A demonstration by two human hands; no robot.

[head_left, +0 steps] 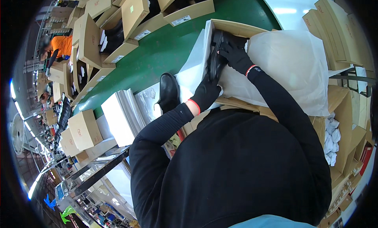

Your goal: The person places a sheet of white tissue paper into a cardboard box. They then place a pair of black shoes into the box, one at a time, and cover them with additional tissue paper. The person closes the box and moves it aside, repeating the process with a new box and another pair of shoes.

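Observation:
A black boot (215, 56) lies on its side along the left wall of an open cardboard box (238, 27), its sole edge showing. My left hand (206, 94), in a black glove, is closed around its near end. My right hand (236, 59), also gloved, grips its upper middle, with the fingertips partly hidden against the dark leather. White tissue paper (289, 66) lines the box and spreads over its right and near sides. A second black boot (168, 92) is on the table left of my left hand, outside the box.
Open boxes with black footwear (112, 40) line the green table (157, 46). A stack of white sheets (122, 113) and closed boxes (84, 130) are at left. Boxes (330, 31) stand at right, above a carton of crumpled paper (331, 139). A person in orange (62, 46) works far left.

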